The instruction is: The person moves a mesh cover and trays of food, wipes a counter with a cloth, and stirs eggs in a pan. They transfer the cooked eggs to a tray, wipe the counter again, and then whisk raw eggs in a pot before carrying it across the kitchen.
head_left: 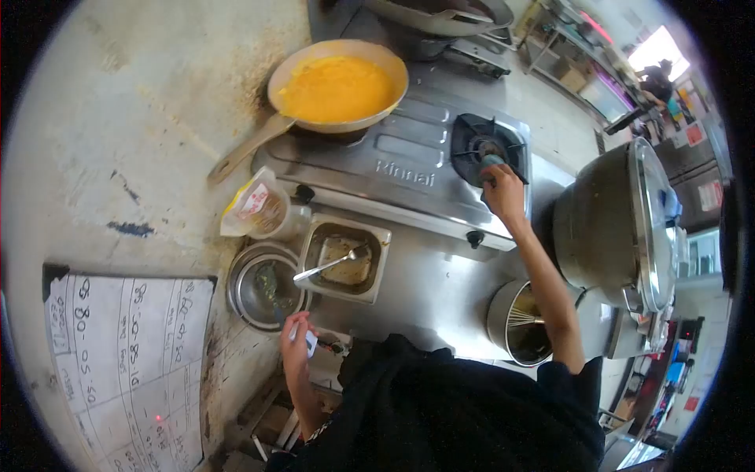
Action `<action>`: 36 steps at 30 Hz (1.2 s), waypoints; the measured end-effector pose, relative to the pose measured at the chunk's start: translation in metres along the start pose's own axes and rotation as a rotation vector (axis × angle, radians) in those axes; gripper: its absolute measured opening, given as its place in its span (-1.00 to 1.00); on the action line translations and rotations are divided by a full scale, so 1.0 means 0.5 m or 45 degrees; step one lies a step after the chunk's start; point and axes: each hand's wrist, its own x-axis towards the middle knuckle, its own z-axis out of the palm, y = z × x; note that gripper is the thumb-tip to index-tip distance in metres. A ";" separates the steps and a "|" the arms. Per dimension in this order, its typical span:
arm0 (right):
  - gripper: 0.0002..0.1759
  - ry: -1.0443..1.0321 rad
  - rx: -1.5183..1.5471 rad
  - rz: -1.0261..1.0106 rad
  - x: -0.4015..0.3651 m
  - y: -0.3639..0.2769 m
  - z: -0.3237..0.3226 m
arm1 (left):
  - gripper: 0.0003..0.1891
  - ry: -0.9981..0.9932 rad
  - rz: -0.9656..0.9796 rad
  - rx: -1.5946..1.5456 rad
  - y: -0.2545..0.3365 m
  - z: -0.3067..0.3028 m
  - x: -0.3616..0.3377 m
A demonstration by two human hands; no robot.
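My right hand (504,192) reaches over the right burner (465,148) of the gas stove (425,197). Its fingers are closed around a small blue-green object (491,164), whose kind I cannot make out. At the lower left, my left hand (296,337) is closed on a utensil with a white handle (311,343); its dark end points into a steel bowl (238,293) with green bits inside. On the left burner stands a pale frying pan (275,88) holding a yellow layer (338,86), apparently egg.
A steel tray (383,271) with a spoon (330,264) sits beside the bowl. Behind them are a plastic tub and a packet (255,206). To the right stand a pot with a whisk (519,318) and a large lidded pot (598,220). A wok (464,27) is at the back.
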 end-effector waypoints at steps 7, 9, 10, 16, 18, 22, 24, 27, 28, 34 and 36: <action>-0.59 0.149 -0.155 -0.266 -0.030 -0.179 0.214 | -0.82 -0.017 -0.009 0.042 0.035 0.043 0.028; -0.60 0.119 -0.121 -0.217 0.032 -0.174 0.234 | -0.82 0.005 0.023 0.078 0.043 0.052 0.039; -0.61 0.064 -0.091 -0.176 0.060 -0.164 0.244 | -0.82 0.014 -0.018 0.111 0.048 0.056 0.040; -0.58 0.191 -0.200 -0.005 0.349 -0.062 0.323 | -0.80 0.095 -0.109 0.252 0.021 0.055 0.057; -0.59 0.231 -0.254 0.074 0.439 -0.031 0.344 | -0.77 0.092 -0.080 0.214 0.011 0.052 0.053; -0.58 0.248 -0.250 0.196 0.535 0.001 0.363 | -0.75 0.208 -0.035 0.420 0.031 0.057 0.010; -0.61 0.316 -0.205 0.111 0.525 0.001 0.364 | -0.74 0.185 0.010 0.107 0.010 0.039 -0.004; -0.65 0.085 -0.150 -0.190 0.475 -0.020 0.346 | -0.75 0.166 -0.074 0.141 -0.014 0.018 -0.010; -0.65 -0.060 -0.101 -0.257 0.438 -0.043 0.335 | -0.75 0.154 -0.090 0.140 -0.014 0.019 -0.010; -0.82 -0.086 0.424 -0.455 0.134 -0.072 0.245 | -0.81 0.042 -0.133 0.192 0.039 0.061 0.007; -0.83 -0.169 0.438 -0.407 0.059 -0.038 0.206 | -0.80 0.013 -0.050 0.203 0.043 0.062 0.003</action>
